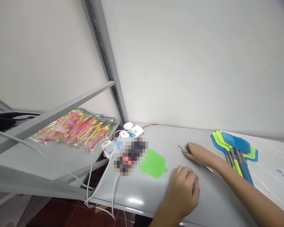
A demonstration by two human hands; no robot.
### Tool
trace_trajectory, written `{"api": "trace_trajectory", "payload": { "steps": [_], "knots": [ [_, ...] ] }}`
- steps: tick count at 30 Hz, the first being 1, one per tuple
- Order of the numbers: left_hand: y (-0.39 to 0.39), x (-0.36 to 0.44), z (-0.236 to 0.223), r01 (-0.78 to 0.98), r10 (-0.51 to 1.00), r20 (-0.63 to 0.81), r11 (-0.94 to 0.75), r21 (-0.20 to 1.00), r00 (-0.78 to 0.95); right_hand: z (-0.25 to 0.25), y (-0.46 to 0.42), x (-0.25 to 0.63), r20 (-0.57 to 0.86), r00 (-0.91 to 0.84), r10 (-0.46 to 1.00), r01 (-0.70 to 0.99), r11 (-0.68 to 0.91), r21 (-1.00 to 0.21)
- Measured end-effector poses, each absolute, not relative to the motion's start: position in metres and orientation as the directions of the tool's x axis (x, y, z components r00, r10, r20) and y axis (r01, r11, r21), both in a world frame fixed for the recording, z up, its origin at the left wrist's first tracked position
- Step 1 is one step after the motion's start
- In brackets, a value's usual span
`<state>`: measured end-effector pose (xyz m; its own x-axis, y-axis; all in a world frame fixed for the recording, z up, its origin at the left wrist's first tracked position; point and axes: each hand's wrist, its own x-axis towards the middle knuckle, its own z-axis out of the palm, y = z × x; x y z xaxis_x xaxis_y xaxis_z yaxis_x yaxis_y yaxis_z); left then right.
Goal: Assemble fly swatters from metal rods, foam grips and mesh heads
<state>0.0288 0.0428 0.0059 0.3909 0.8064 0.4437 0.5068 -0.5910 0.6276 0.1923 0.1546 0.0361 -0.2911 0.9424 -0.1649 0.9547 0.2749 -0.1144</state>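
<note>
My left hand (183, 190) is curled closed above the front of the grey table, slightly blurred. Whatever it holds, if anything, is hidden. Further back, my right hand (200, 154) is closed over a thin metal rod (181, 147) lying low at the tabletop. A small green piece (185, 151) shows beside the rod at the fingertips, and a pale end sticks out behind the hand. Left of both hands, a green fly swatter head (155, 164) lies flat, with a short stem pointing right. Several blue and yellow fly swatters (236, 145) with grey handles are piled on the right.
A pixelated patch (131, 156) hides something beside the green head. White power strips (136, 131) and cables (92, 167) lie at the table's left edge. Bagged pink and yellow items (78, 129) fill a neighbouring surface behind a grey metal frame (109, 60). White plastic sheeting (272, 160) covers the right side.
</note>
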Motion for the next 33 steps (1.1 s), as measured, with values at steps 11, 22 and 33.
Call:
{"api": "trace_trajectory", "payload": {
  "steps": [11, 22, 33],
  "knots": [
    [0.044, 0.04, 0.013, 0.425, 0.931, 0.326, -0.364, 0.829, 0.163, 0.032, 0.135, 0.174, -0.176, -0.324, 0.93, 0.907, 0.252, -0.338],
    [0.039, 0.091, 0.019, -0.262, 0.993, -0.074, 0.049, 0.964, -0.09, 0.061, 0.097, 0.172, 0.011, -0.171, 0.985, 0.675, 0.125, -0.727],
    [0.036, 0.056, 0.012, 0.149, 0.99, -0.04, 0.02, 0.989, 0.132, 0.087, 0.098, 0.194, 0.135, 0.114, 0.984, 0.16, 0.116, -0.98]
  ]
}}
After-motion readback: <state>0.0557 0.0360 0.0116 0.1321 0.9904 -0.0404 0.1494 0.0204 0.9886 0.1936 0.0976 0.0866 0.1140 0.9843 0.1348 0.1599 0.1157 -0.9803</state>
